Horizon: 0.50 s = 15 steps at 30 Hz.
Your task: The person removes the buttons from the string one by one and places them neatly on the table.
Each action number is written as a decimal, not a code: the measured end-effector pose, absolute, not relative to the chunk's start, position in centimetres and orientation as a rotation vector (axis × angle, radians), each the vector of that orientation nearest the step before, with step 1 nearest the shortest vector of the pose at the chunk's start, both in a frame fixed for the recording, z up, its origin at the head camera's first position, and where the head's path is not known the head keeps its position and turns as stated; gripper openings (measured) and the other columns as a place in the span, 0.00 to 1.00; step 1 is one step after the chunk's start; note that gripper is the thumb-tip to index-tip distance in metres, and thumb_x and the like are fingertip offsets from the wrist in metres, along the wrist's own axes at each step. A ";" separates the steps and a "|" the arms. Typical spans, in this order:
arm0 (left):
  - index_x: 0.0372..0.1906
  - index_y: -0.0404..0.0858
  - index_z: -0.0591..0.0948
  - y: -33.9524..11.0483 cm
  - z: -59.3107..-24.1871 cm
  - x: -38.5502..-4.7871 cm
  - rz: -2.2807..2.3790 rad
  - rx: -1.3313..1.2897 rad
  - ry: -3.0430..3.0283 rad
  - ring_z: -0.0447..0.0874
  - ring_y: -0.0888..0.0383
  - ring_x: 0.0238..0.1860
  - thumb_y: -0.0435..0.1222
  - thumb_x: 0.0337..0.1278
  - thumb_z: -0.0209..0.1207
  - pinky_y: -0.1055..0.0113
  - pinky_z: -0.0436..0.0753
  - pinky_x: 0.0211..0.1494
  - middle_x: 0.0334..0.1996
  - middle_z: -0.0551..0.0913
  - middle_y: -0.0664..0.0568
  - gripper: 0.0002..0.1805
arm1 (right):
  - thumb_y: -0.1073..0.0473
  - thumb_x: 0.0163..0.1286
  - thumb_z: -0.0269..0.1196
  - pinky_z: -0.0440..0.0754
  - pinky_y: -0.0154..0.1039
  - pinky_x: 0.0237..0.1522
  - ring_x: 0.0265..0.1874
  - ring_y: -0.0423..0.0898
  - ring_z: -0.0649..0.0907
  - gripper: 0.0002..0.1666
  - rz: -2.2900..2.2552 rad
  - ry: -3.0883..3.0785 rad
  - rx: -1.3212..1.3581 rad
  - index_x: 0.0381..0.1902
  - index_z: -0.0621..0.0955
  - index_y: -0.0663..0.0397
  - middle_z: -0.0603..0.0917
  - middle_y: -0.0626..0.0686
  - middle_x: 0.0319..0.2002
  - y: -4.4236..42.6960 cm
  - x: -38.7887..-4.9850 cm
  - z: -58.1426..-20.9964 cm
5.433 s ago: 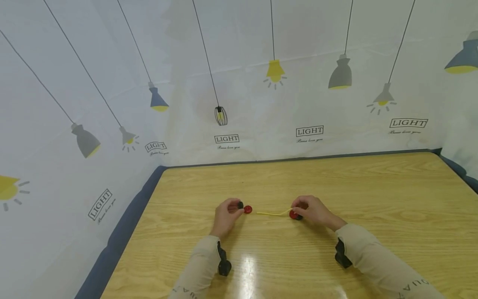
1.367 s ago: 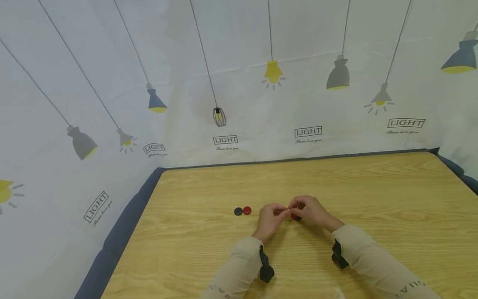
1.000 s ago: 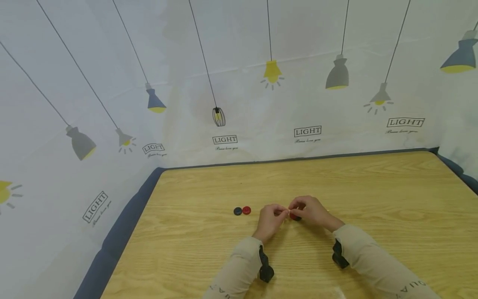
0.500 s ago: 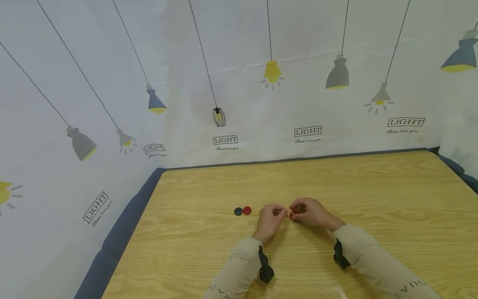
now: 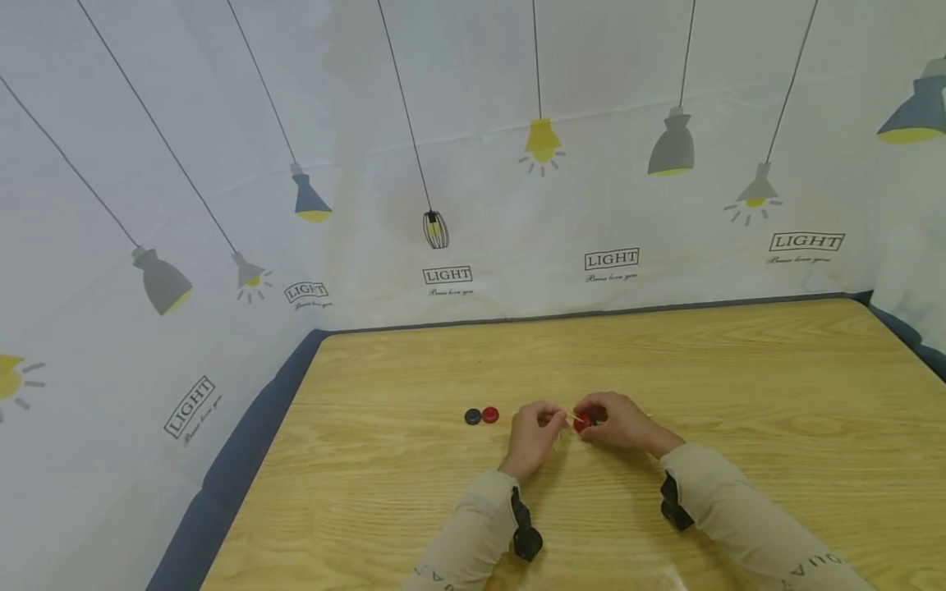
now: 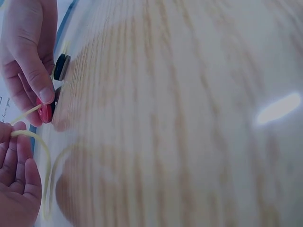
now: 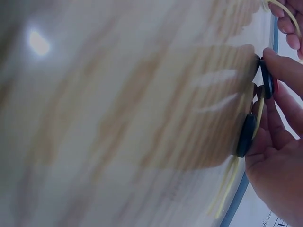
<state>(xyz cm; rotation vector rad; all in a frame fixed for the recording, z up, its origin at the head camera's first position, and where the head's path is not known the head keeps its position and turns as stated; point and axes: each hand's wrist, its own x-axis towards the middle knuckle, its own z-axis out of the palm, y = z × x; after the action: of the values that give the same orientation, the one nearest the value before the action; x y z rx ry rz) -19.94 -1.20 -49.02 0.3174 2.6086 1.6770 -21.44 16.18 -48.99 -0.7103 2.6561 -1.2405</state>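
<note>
Twelve o'clock is the far side of the table (image 5: 665,345), and six is by the person. At the left lies one loose dark disc (image 5: 473,417), flat on the wood. The loose red disc (image 5: 490,415) is just beside it, at three o'clock. At four o'clock from that comes the left hand (image 5: 530,437), its thumb and finger pinching the yellow string (image 6: 48,163). The string bends down in a loop there, and a bit of it goes at three o'clock to the held red disc (image 6: 45,112). The right hand (image 5: 622,422) grips that disc by its rim, between thumb and fingers. In the right wrist view, the strung dark disc (image 7: 246,135) is at seven o'clock from the held one, by the right hand, with string running past it.

The discs look light, hard and smooth, so they might slip; the rim seems the best place to hold. The string looks soft and bendy, so pinching near its tip should help.

I count two red discs, two dark discs, one string and two hands. The held disc's back looks dark; I can't tell if that's just shade.
</note>
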 end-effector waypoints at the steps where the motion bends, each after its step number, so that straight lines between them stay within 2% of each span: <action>1: 0.30 0.33 0.81 -1.2 -49.0 -19.9 1.682 0.316 2.610 0.72 0.69 0.22 0.33 0.56 0.55 0.76 0.71 0.24 0.23 0.81 0.51 0.07 | 0.65 0.50 0.67 0.75 0.45 0.40 0.37 0.51 0.79 0.19 -1.234 2.658 -0.705 0.40 0.77 0.68 0.79 0.57 0.37 16.2 -21.5 -49.0; 15: 0.31 0.33 0.80 -1.6 -49.3 -19.8 1.714 0.275 2.616 0.74 0.67 0.25 0.33 0.57 0.54 0.75 0.72 0.27 0.24 0.81 0.52 0.07 | 0.63 0.50 0.68 0.75 0.42 0.37 0.35 0.47 0.77 0.21 -1.162 2.655 -0.661 0.41 0.77 0.66 0.79 0.54 0.36 16.3 -21.5 -48.8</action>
<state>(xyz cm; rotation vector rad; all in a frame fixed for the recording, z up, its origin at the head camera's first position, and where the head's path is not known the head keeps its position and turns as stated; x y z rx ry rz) -19.78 -1.57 -49.26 0.2747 2.6162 1.7137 -21.48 16.29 -48.77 -0.6610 2.6551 -1.1624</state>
